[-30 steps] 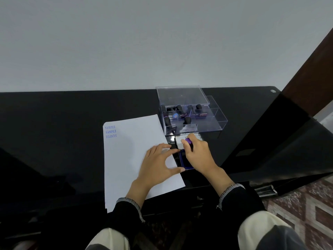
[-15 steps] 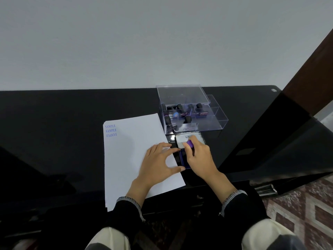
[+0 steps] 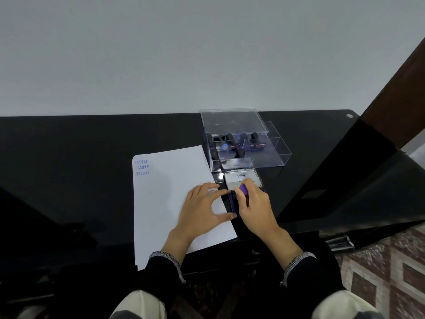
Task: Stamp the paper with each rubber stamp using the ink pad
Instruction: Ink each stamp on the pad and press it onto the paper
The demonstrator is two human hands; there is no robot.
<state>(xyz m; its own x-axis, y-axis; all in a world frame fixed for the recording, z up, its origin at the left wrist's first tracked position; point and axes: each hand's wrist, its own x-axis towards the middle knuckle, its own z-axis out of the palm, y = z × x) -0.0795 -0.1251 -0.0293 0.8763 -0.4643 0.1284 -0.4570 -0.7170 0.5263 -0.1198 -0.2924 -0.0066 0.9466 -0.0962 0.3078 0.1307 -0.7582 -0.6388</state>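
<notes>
Left hand (image 3: 202, 209): lies flat on the right part of the paper (image 3: 170, 199), fingers spread and straight, tips reaching the ink pad
Right hand (image 3: 255, 207): fingers curled round a purple-handled stamp (image 3: 243, 189), held down on the ink pad
Ink pad (image 3: 232, 203): on the black desk (image 3: 92, 157) just right of the paper, its lid (image 3: 242, 179) raised at the back
Paper: three blue "SAMPLE" prints at its top left corner
Stamp box (image 3: 243, 146): clear, behind the ink pad, dark-handled stamps inside

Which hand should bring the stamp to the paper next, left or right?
Right. The right hand already grips the purple stamp over the ink pad. The left hand lies open, fingers spread, on the paper, steadying it.
</notes>
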